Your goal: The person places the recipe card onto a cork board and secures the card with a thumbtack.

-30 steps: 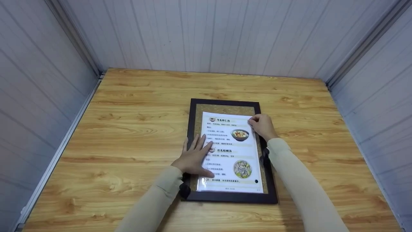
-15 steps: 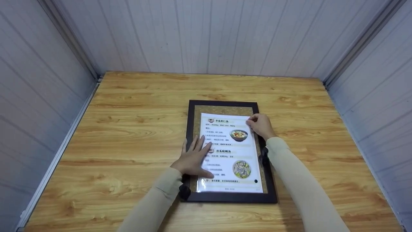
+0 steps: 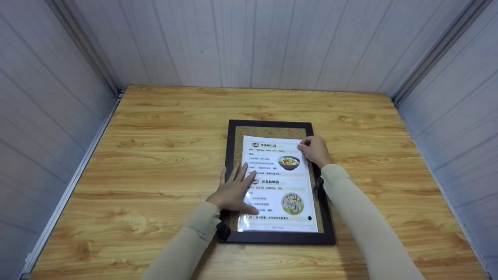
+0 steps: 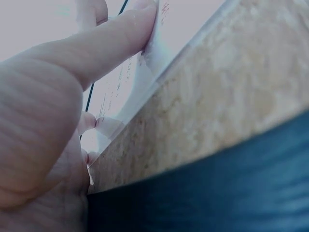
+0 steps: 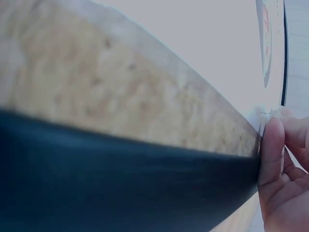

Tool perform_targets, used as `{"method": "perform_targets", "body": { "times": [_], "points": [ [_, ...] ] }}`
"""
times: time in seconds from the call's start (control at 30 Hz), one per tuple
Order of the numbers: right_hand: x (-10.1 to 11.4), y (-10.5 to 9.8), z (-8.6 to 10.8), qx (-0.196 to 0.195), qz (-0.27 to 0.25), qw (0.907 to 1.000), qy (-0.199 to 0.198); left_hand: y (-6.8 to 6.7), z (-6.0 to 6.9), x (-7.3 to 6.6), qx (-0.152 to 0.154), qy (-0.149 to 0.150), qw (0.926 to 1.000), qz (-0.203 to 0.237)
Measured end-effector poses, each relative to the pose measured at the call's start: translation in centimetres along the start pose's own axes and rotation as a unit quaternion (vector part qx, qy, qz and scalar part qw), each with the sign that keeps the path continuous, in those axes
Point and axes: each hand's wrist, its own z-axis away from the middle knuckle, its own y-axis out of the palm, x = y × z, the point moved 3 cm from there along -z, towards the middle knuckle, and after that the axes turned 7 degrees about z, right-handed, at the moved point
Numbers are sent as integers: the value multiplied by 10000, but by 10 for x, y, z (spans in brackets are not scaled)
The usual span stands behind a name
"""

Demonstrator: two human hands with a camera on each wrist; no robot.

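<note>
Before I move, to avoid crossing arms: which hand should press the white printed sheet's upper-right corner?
Probably your right hand: thumb and finger meet at that corner of the white printed sheet; your left hand spreads lower, across the left edge.

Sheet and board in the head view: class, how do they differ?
The sheet is white and printed; the board is mottled tan with a dark rim. The sheet is smaller than the board. The sheet lies on the board, the board on the table. Both are rectangular, longer than wide.
</note>
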Motion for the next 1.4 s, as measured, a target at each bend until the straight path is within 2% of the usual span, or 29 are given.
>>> {"method": "perform_targets", "body": {
  "times": [0.37,0.6,0.93,1.17,1.3,1.4],
  "points": [
    [5,-1,0,9,188,9996,191,0,0,-1,16,-49,9999,-112],
    [9,0,-1,-89,307,9995,-18,-1,1,0,16,-71,10000,-22],
    [7,-2,-1,-198,366,9991,-42,-1,1,-2,113,-36,9999,-32],
    [12,-1,-1,-262,511,9982,-159,-3,2,-2,47,19,10000,41],
    [11,-1,-2,-175,562,9981,-170,-2,2,-1,70,-50,10000,-17],
    [9,-5,0,127,549,9983,-142,-1,-1,-2,66,-81,9999,-40]
  ]
}}
